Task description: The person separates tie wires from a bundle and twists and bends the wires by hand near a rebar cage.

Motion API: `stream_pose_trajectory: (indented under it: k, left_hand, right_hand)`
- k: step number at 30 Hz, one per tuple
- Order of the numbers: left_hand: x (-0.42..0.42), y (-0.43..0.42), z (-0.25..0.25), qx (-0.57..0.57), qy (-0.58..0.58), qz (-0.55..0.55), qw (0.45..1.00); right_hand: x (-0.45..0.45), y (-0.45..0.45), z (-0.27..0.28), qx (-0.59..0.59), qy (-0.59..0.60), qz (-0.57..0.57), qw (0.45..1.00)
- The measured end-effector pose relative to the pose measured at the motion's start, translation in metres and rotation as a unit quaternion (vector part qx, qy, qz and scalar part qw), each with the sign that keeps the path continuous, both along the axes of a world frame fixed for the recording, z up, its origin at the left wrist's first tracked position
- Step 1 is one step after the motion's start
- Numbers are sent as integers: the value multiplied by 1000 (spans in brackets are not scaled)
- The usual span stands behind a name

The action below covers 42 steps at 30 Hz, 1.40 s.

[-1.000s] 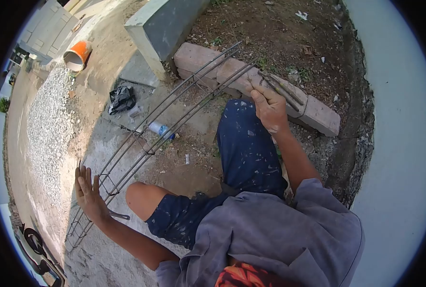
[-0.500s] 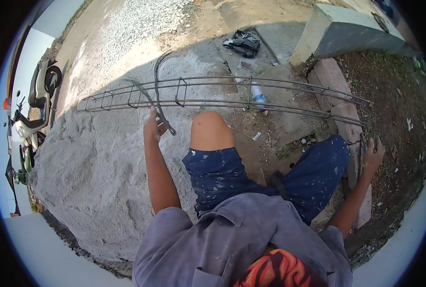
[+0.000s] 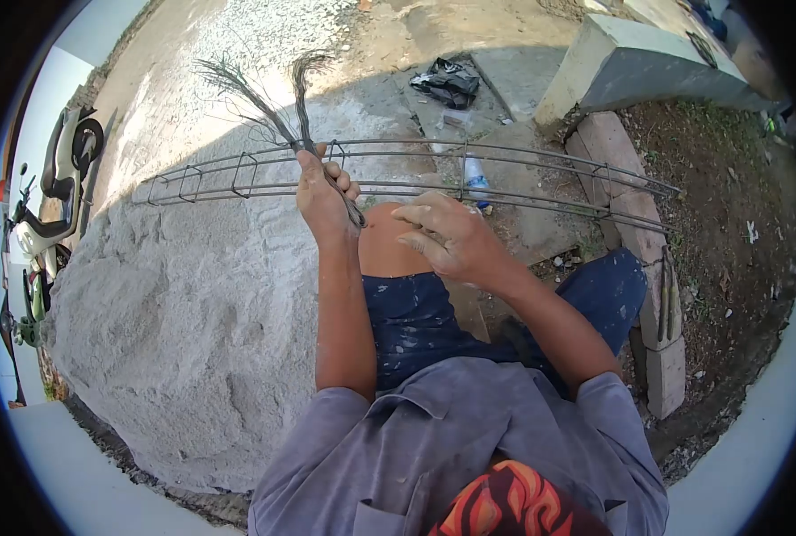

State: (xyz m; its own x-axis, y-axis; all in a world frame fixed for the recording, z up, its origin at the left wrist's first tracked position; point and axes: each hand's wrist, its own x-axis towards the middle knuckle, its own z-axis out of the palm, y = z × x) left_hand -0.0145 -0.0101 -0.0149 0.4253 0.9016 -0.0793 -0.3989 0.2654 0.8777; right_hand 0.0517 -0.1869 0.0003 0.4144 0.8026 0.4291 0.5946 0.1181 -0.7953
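The wire bundle is lying in the left hand, whose grip is pressing around it, long axis pointing away from the body. The right hand, fingers parted, is hovering near its bent end; the steel cage is stretching crosswise beyond.

Narrow gap between wire bundle and right hand, knee beneath, rebar cage crossing beyond

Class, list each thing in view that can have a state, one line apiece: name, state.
Left hand, closed around the wires
Wires, bunched, far ends splayed
Right hand, half-open, nothing visible in it
Rebar cage, assembled
Black bag, crumpled
Plastic bottle, lying down
Scooter, upright
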Motion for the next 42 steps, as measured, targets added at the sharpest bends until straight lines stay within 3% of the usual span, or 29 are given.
stream_pose_trajectory:
  k: [11, 17, 20, 23, 26, 30, 36, 40, 42]
  left_hand:
    - [17, -29, 6, 0, -45, -4, 999]
    - [13, -32, 11, 21, -27, 2, 999]
    - [12, -35, 11, 37, -17, -1, 999]
    - [11, -35, 11, 34, -11, -1, 999]
    - [11, -32, 5, 21, -13, 0, 1000]
    - [13, -11, -5, -25, -38, 35, 998]
    - [-10, 81, -42, -75, -106, 75, 989]
    - [-45, 147, -87, -116, -141, 31, 983]
    - [-55, 146, -108, -160, -130, -7, 978]
  right_hand:
    - [7, 17, -24, 81, -55, -10, 995]
    - [5, 10, -2, 43, 18, -28, 998]
    - [7, 18, -6, 83, 82, -100, 988]
    - [10, 12, 3, -43, 159, -16, 986]
    - [-1, 13, -2, -57, 141, 50, 987]
    - [-14, 5, 3, -75, 62, 53, 994]
    - [-27, -69, 5, -65, -12, 35, 997]
    - [5, -165, 20, -35, 94, -49, 994]
    - [18, -185, 26, 67, 141, -48, 987]
